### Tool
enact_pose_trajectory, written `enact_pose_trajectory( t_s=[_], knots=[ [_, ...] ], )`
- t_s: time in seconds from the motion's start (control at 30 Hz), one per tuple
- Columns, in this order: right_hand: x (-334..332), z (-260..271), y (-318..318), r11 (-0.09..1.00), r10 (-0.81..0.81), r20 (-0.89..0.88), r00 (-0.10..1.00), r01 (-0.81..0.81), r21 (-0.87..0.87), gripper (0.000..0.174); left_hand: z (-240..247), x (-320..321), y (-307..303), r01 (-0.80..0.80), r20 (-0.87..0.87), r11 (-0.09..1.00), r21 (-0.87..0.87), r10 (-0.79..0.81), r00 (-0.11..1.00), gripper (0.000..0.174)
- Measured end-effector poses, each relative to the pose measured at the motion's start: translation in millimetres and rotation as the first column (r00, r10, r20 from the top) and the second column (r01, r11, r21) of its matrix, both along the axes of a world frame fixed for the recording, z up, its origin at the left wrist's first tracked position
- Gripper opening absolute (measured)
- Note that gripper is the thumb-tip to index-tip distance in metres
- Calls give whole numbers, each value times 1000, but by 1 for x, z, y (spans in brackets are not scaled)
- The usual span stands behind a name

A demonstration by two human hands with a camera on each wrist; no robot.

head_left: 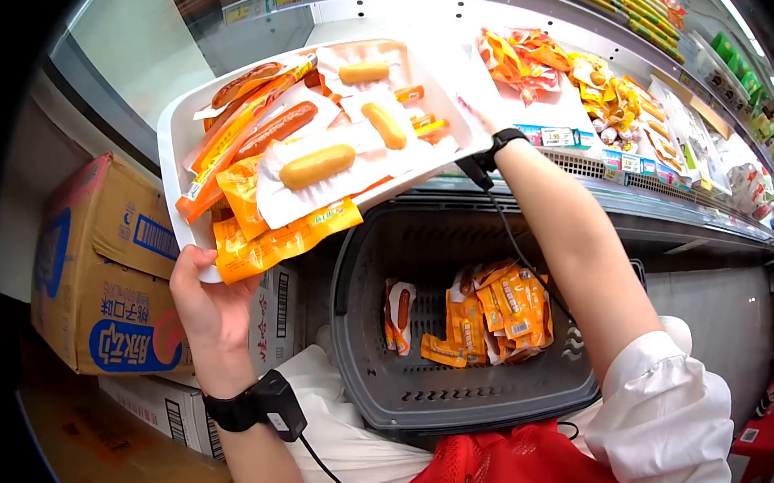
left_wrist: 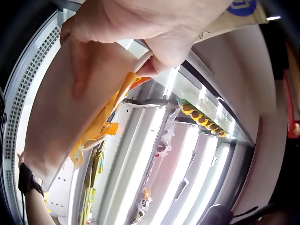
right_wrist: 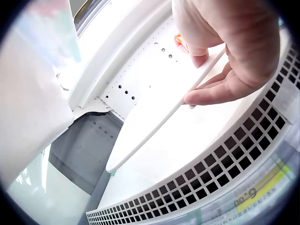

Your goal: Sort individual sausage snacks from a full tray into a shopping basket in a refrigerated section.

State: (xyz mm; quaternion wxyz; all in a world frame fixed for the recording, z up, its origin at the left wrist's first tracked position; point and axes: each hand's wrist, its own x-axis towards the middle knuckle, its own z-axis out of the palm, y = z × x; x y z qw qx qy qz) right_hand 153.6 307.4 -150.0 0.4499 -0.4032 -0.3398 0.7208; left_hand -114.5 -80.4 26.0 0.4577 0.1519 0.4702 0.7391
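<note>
In the head view my left hand [head_left: 217, 312] grips the lower left corner of a white tray [head_left: 168, 158], tilted and piled with wrapped sausages [head_left: 317, 166] and orange packets [head_left: 288, 239]. The left wrist view has that hand [left_wrist: 136, 23] on the tray's pale underside [left_wrist: 61, 112], thumb and fingers either side of its edge. Beyond the tray's right end, my right hand [head_left: 483, 114] reaches over the shelf, partly washed out by glare. The right wrist view has this hand [right_wrist: 234, 51] pinching the edge of a thin white panel [right_wrist: 154, 112] above the shelf.
Below the tray stands a grey basket [head_left: 385, 412] holding orange packets [head_left: 512, 300] and a wrapped sausage [head_left: 402, 310]. Cardboard boxes [head_left: 106, 270] stack at the left. More packets [head_left: 605, 92] lie along the shelf, behind a front grille [right_wrist: 225, 159]. A cable hangs from my right wrist.
</note>
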Motion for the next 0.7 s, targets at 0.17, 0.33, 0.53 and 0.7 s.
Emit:
enact_pose_trajectory(
  t_s=[0.17, 0.33, 0.53, 0.7],
  knots=[
    [10, 72, -15, 993, -111, 179, 978, 117, -22, 16, -2, 1, -9, 126, 275, 989, 71, -141, 951, 56],
    [64, 139, -69, 990, -129, 485, 865, 81, 118, 18, 6, -8, -24, 136, 283, 975, 175, -182, 942, 57],
    [207, 163, -169, 975, -141, 757, 638, -44, 218, 19, 5, -3, -14, 228, 329, 938, 263, -309, 892, 58],
    [325, 133, -263, 978, -44, 611, 790, 160, -137, 14, -12, 28, 6, 236, 335, 948, 215, -299, 893, 59]
  ],
)
